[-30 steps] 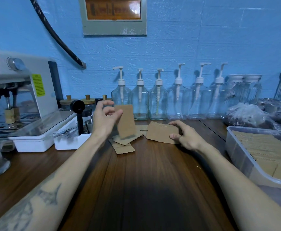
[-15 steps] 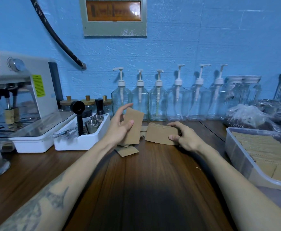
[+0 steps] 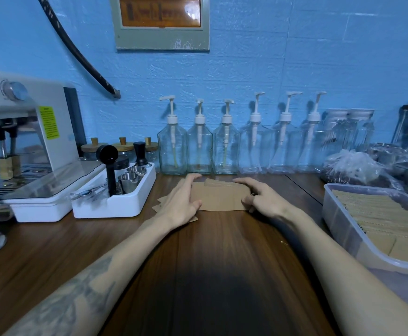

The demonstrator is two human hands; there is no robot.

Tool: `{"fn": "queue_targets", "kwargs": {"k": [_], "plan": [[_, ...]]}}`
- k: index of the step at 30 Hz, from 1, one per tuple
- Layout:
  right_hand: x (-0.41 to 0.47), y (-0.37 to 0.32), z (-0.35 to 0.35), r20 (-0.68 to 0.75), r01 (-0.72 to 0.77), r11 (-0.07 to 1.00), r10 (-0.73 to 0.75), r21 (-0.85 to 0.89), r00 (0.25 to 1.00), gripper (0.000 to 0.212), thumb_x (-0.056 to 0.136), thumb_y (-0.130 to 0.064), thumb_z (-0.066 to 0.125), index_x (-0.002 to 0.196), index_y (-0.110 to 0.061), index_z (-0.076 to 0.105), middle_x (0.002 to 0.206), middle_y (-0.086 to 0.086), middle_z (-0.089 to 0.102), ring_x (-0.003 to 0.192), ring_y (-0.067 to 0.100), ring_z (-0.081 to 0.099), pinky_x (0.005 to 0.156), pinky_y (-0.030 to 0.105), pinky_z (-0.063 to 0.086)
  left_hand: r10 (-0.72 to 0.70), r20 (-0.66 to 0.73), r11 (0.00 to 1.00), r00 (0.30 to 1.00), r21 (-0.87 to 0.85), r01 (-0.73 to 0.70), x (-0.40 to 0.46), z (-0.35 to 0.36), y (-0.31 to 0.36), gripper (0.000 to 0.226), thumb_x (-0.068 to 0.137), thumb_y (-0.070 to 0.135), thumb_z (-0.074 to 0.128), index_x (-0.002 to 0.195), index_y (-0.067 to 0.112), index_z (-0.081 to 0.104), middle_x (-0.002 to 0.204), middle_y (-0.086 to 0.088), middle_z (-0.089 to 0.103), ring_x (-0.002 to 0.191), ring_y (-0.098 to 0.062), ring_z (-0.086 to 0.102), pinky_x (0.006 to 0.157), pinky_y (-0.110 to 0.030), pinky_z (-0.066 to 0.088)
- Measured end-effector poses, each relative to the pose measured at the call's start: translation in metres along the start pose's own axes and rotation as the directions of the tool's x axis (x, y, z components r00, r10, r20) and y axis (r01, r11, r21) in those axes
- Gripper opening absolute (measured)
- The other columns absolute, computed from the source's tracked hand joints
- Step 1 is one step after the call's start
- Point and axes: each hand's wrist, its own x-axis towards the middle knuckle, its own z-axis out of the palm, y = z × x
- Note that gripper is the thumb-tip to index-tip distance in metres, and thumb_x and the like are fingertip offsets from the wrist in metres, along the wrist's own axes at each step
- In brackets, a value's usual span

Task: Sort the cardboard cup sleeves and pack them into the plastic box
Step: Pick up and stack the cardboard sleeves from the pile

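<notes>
A small stack of brown cardboard cup sleeves (image 3: 220, 197) lies on the wooden counter in front of the pump bottles. My left hand (image 3: 181, 202) grips its left end, thumb at the front edge and fingers over the back. My right hand (image 3: 263, 200) holds the right end with curled fingers. A few loose sleeves (image 3: 158, 202) stick out from under my left hand. The clear plastic box (image 3: 329, 192) stands at the right edge, with rows of packed sleeves (image 3: 379, 214) inside it.
A row of glass pump bottles (image 3: 199, 146) lines the blue wall just behind the stack. A white tray of barista tools (image 3: 115, 204) and an espresso machine (image 3: 28, 122) stand to the left. Plastic bags (image 3: 353, 166) lie behind the box.
My left hand brought the single sleeve it held up down onto the stack under my right hand. Both hands now clasp the stack's ends.
</notes>
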Motion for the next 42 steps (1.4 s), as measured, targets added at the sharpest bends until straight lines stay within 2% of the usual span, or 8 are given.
{"fn": "queue_targets", "kwargs": {"k": [4, 8, 13, 18, 22, 26, 34, 42], "plan": [[-0.005, -0.010, 0.004, 0.048, -0.022, 0.999, 0.020, 0.037, 0.999, 0.054, 0.079, -0.021, 0.048, 0.125, -0.048, 0.053, 0.109, 0.003, 0.064, 0.086, 0.023, 0.064, 0.076, 0.032, 0.054, -0.017, 0.003, 0.987, 1.000, 0.162, 0.016, 0.003, 0.011, 0.004, 0.076, 0.094, 0.037, 0.059, 0.155, 0.032, 0.014, 0.144, -0.006, 0.040, 0.133, -0.027, 0.039, 0.106, -0.043, 0.028], [-0.007, -0.016, 0.011, 0.070, 0.017, 0.999, -0.019, 0.035, 0.997, 0.054, 0.079, -0.032, 0.067, 0.127, -0.049, 0.049, 0.118, -0.005, 0.063, 0.098, 0.017, 0.065, 0.085, 0.032, 0.055, 0.037, 0.083, 0.981, 0.996, 0.189, -0.052, 0.005, 0.019, 0.005, 0.079, 0.097, 0.044, 0.052, 0.154, 0.042, -0.003, 0.156, 0.001, 0.036, 0.138, -0.026, 0.037, 0.112, -0.044, 0.021], [-0.006, -0.018, 0.019, 0.042, 0.083, 0.993, -0.080, -0.086, 0.996, 0.057, 0.095, -0.031, 0.064, 0.146, -0.038, 0.039, 0.138, -0.001, 0.057, 0.120, 0.016, 0.056, 0.107, 0.035, 0.043, 0.070, 0.069, 0.961, 0.995, 0.264, -0.086, 0.006, 0.020, 0.003, 0.063, 0.101, 0.044, 0.042, 0.155, 0.038, 0.011, 0.158, 0.001, 0.033, 0.141, -0.023, 0.034, 0.113, -0.045, 0.016], [-0.005, -0.021, 0.022, 0.020, 0.113, 0.969, -0.111, -0.219, 0.994, 0.053, 0.098, -0.029, 0.058, 0.148, -0.028, 0.040, 0.139, 0.007, 0.053, 0.126, 0.022, 0.050, 0.108, 0.037, 0.040, 0.069, 0.071, 0.959, 0.995, 0.271, -0.086, 0.008, 0.022, 0.004, 0.051, 0.101, 0.041, 0.040, 0.148, 0.032, 0.023, 0.147, -0.003, 0.045, 0.135, -0.022, 0.039, 0.114, -0.046, 0.019], [-0.004, -0.021, 0.021, -0.005, 0.137, 0.972, -0.140, -0.190, 0.990, 0.043, 0.096, -0.024, 0.062, 0.137, -0.027, 0.052, 0.124, 0.003, 0.063, 0.110, 0.018, 0.059, 0.096, 0.031, 0.048, 0.065, 0.056, 0.965, 0.996, 0.249, -0.077, 0.009, 0.021, 0.003, 0.045, 0.100, 0.041, 0.043, 0.141, 0.030, 0.028, 0.135, -0.005, 0.051, 0.127, -0.022, 0.043, 0.110, -0.043, 0.024], [-0.003, -0.016, 0.014, -0.037, 0.107, 0.980, -0.115, -0.168, 0.993, 0.038, 0.092, -0.026, 0.067, 0.126, -0.037, 0.056, 0.116, -0.003, 0.064, 0.102, 0.017, 0.060, 0.090, 0.033, 0.049, 0.072, 0.059, 0.975, 0.996, 0.208, -0.083, 0.010, 0.010, -0.002, 0.062, 0.094, 0.050, 0.054, 0.146, 0.032, 0.024, 0.138, -0.002, 0.050, 0.126, -0.022, 0.044, 0.105, -0.042, 0.027], [-0.003, -0.001, -0.005, -0.118, 0.001, 0.990, -0.017, -0.140, 0.993, 0.038, 0.092, -0.025, 0.067, 0.128, -0.033, 0.057, 0.119, 0.000, 0.063, 0.109, 0.020, 0.057, 0.093, 0.030, 0.041, -0.263, 0.132, 0.936, 0.956, 0.275, 0.220, 0.005, -0.020, -0.035, 0.078, 0.087, 0.064, 0.055, 0.149, 0.021, 0.033, 0.151, -0.006, 0.035, 0.139, -0.026, 0.035, 0.112, -0.045, 0.034], [-0.003, 0.000, -0.003, -0.108, -0.011, 0.991, -0.003, -0.131, 0.994, 0.039, 0.092, -0.025, 0.067, 0.129, -0.035, 0.056, 0.118, -0.001, 0.064, 0.109, 0.019, 0.056, 0.093, 0.029, 0.039, -0.218, 0.168, 0.947, 0.961, 0.273, 0.167, 0.005, -0.013, -0.036, 0.060, 0.091, 0.055, 0.055, 0.141, 0.024, 0.045, 0.143, 0.000, 0.045, 0.130, -0.020, 0.046, 0.103, -0.035, 0.041]]}}
